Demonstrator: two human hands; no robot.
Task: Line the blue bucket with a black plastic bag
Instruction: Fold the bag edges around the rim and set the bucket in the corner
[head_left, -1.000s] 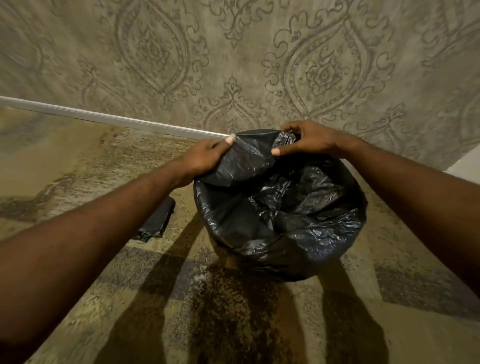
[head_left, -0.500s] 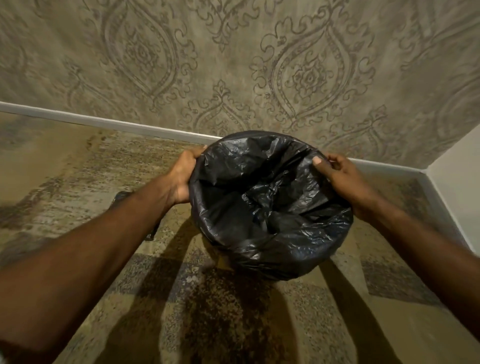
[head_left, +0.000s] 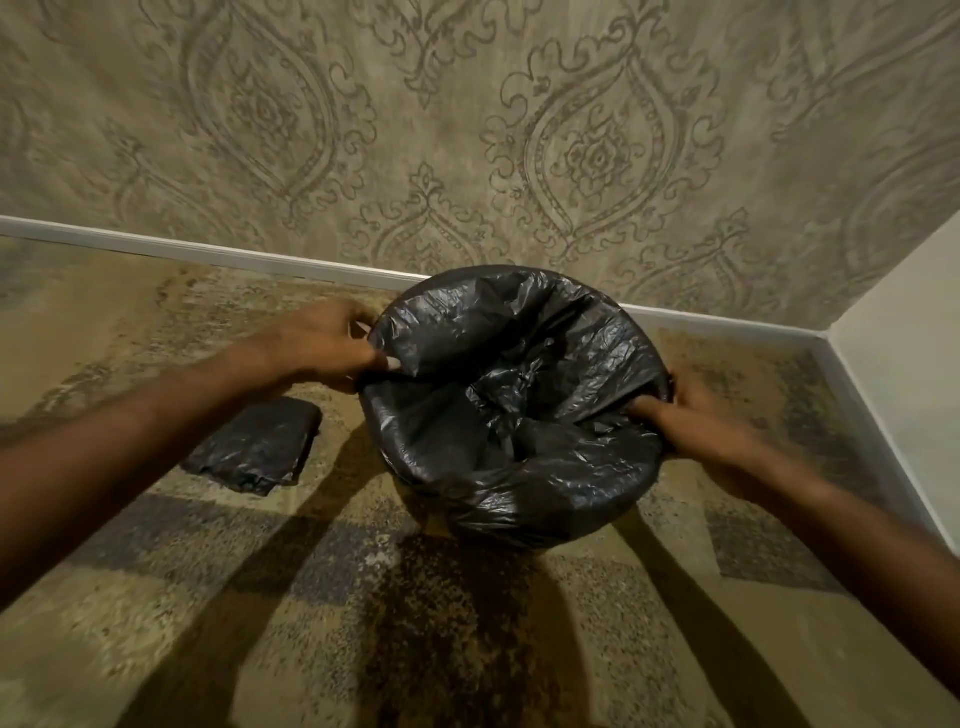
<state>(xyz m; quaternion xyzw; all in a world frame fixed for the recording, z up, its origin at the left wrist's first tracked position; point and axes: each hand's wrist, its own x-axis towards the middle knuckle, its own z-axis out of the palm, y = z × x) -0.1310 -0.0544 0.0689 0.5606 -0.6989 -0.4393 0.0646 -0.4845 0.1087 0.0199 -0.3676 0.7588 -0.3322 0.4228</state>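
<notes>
A black plastic bag (head_left: 511, 410) is spread over a round bucket on the floor near the wall corner. The bag folds over the whole rim and hangs down the outside, so none of the bucket's blue shows. My left hand (head_left: 324, 345) pinches the bag's edge at the rim's left side. My right hand (head_left: 691, 415) grips the bag at the rim's right side, fingers tucked over the edge. Crumpled plastic sags down in the middle of the opening.
A folded stack of black plastic bags (head_left: 257, 447) lies on the patterned floor left of the bucket, under my left forearm. A patterned wall with a white baseboard (head_left: 208, 254) runs behind; a second wall (head_left: 904, 338) closes the corner on the right.
Both hands slid from the bag's far edge apart to the left and right sides of the rim and lower down. The bag's opening is spread wider around the rim.
</notes>
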